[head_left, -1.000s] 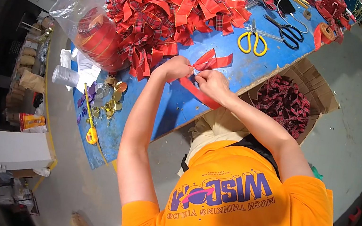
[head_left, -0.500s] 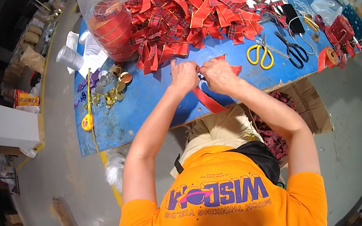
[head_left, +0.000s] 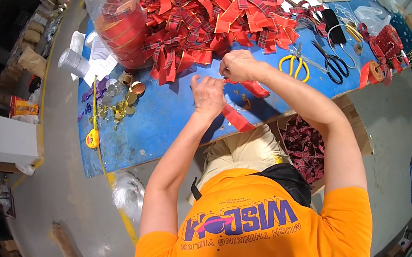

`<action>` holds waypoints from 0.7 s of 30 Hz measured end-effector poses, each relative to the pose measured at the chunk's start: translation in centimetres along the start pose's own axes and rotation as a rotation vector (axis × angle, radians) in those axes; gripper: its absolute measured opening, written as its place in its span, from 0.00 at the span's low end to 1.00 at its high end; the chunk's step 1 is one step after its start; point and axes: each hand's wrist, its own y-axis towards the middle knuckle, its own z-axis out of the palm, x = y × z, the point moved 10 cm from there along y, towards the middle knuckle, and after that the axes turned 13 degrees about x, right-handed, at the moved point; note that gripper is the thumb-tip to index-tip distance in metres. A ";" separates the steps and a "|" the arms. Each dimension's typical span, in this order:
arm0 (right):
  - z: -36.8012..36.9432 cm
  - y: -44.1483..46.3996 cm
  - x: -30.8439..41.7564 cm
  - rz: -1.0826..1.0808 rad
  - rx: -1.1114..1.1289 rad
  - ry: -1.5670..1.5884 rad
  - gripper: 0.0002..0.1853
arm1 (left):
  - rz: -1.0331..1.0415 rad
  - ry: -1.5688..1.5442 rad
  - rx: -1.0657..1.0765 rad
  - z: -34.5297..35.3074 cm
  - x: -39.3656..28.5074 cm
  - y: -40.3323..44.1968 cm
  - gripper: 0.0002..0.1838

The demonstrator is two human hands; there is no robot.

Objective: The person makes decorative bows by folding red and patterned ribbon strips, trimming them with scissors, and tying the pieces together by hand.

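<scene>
A red ribbon [head_left: 237,118] runs out from under my left hand [head_left: 208,95], one tail slanting toward the table's near edge. Its other red tail [head_left: 255,89] shows beneath my right forearm. The left fingers are closed on the ribbon near its middle. Above and to the right, my right hand [head_left: 239,65] is closed in a pinch; whatever sits between its fingertips is too small or hidden to make out. Just beyond both hands lies a big heap of red and plaid bows [head_left: 196,23].
On the blue table [head_left: 146,129] lie yellow-handled scissors [head_left: 293,67], black scissors [head_left: 336,66], a phone [head_left: 334,27] and a ribbon roll [head_left: 374,72]. At left are a bagged ribbon stack [head_left: 121,32], a white spool [head_left: 73,62] and a tape measure [head_left: 92,138]. A cardboard box [head_left: 352,120] stands below.
My hands, close together before, have moved apart: the right went up and away, the left slightly down. The view has shifted a little.
</scene>
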 end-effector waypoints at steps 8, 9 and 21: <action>-4.5 -12.4 -1.4 0.386 -0.618 0.194 0.09 | -0.265 -0.024 -0.078 -3.5 -1.4 -2.6 0.30; -2.6 -13.6 -2.9 0.476 -0.611 0.290 0.10 | -0.275 -0.081 -0.092 -3.0 -1.2 -3.5 0.30; 3.9 -12.4 -3.6 0.591 -0.349 0.191 0.16 | -0.703 -1.194 0.074 5.6 4.7 -7.1 0.10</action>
